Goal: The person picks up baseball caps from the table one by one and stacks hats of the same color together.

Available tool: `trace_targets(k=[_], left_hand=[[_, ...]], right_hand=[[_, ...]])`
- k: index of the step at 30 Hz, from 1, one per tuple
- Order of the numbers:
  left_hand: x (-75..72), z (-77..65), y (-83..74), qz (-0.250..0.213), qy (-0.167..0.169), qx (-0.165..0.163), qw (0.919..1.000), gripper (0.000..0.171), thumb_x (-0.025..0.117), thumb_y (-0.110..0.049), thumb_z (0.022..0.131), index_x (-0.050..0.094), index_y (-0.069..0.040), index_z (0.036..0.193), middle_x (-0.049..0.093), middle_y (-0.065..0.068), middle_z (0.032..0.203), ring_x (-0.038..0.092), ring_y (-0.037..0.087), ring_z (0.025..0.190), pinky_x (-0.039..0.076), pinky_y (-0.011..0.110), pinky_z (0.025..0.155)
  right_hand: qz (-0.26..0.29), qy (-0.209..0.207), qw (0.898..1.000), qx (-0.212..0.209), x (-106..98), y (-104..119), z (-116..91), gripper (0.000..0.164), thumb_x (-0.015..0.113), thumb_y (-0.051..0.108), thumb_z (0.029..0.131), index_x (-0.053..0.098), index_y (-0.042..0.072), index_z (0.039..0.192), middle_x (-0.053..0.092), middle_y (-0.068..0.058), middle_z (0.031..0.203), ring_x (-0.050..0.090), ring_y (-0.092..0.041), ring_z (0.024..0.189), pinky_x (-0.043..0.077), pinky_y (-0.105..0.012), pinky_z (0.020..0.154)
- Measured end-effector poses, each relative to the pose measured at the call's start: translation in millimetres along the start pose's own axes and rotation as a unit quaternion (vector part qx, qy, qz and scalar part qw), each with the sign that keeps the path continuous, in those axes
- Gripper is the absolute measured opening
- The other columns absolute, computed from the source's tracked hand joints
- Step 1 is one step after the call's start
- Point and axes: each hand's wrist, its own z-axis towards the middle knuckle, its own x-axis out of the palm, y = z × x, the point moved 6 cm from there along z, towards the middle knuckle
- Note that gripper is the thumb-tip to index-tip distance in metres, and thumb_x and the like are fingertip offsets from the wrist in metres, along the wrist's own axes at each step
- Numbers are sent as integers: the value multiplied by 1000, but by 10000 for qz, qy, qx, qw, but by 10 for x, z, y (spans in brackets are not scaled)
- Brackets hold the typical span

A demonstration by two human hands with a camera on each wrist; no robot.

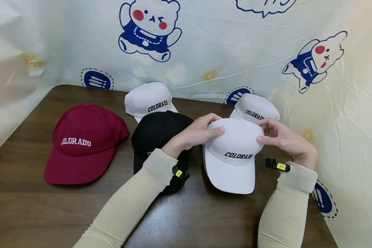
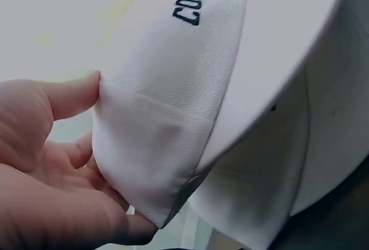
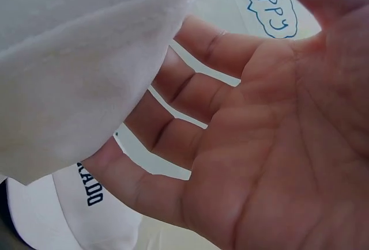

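Counter [image 1: 161, 227] is carrying one maroon cap [image 1: 86, 137], one black cap [image 1: 164, 127] and, at the rear, two white caps [image 1: 148, 98]; a third, the held white cap [image 1: 235, 141], is sitting over the counter's right half, another white brim [image 2: 340, 83] showing beneath; the left grip [image 1: 201, 132] and right grip [image 1: 283, 137] are pinching its crown's opposite sides, thumbs in front, each curling loosely about the fabric; black COLORADO lettering [image 1: 238, 155] is crossing its front.

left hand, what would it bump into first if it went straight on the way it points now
The front white cap, which the left hand holds at its side. Beyond it, the right rear white cap may come next, but depth is unclear from the head view.
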Motion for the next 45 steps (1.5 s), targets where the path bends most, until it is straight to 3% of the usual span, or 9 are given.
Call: trace_targets(k=[7, 17, 28, 38, 45], left_hand=[[37, 29, 53, 445, -608, 3, 9972, 36, 60, -30, 96, 52, -18, 128, 48, 0, 125, 48, 14, 109, 49, 33, 85], [80, 47, 172, 1148, -1059, -183, 9876, 37, 60, -30, 96, 52, -16, 130, 49, 3, 118, 48, 15, 106, 47, 32, 86], [101, 44, 196, 1764, -1089, -269, 9779, 41, 55, -24, 99, 44, -12, 136, 44, 11, 131, 40, 21, 117, 44, 36, 91], [144, 17, 157, 2312, -902, -367, 9680, 10, 57, -18, 98, 49, -15, 105, 41, 7, 126, 35, 22, 111, 39, 34, 88], [151, 1, 156, 2563, -955, -410, 9610, 11, 59, -19, 96, 51, -18, 103, 34, 3, 125, 31, 21, 108, 39, 31, 84]], right_hand=[[-87, -139, 9999, 44, -20, -128, 41, 40, 69, 11, 89, 49, 8, 123, 54, -11, 113, 52, -30, 98, 50, -25, 79], [-37, -106, 9996, 267, 25, -303, 114, 45, 70, 13, 88, 48, 7, 126, 52, -13, 112, 47, -32, 100, 49, -25, 78], [262, -52, 9983, 522, 100, -389, 199, 44, 68, 12, 89, 46, 5, 126, 52, -15, 114, 48, -32, 102, 50, -29, 81], [-100, -80, 9963, 851, 128, -383, 224, 50, 70, 23, 89, 46, 6, 129, 51, -13, 120, 48, -30, 108, 47, -32, 87], [-328, -28, 9942, 1021, 138, -366, 245, 54, 69, 30, 89, 45, 8, 132, 49, -13, 126, 45, -31, 114, 45, -46, 93]])
